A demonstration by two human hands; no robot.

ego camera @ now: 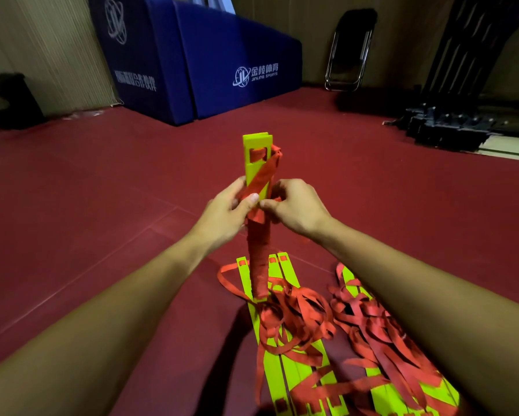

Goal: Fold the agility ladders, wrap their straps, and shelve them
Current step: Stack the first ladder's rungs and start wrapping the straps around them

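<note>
Head view shows your two hands meeting on a folded ladder (256,145), held upright in front of you above the red floor (102,205). Your left hand (225,211) is curled around the yellow slats, thumb pressing the red strap (259,259) wound about the lower half. Your right hand (297,208) pinches that strap just beside the left thumb. Below your forearms, a loose ladder (285,370) and a second loose ladder (384,394) lie side by side on the floor, straps tangled on top.
</note>
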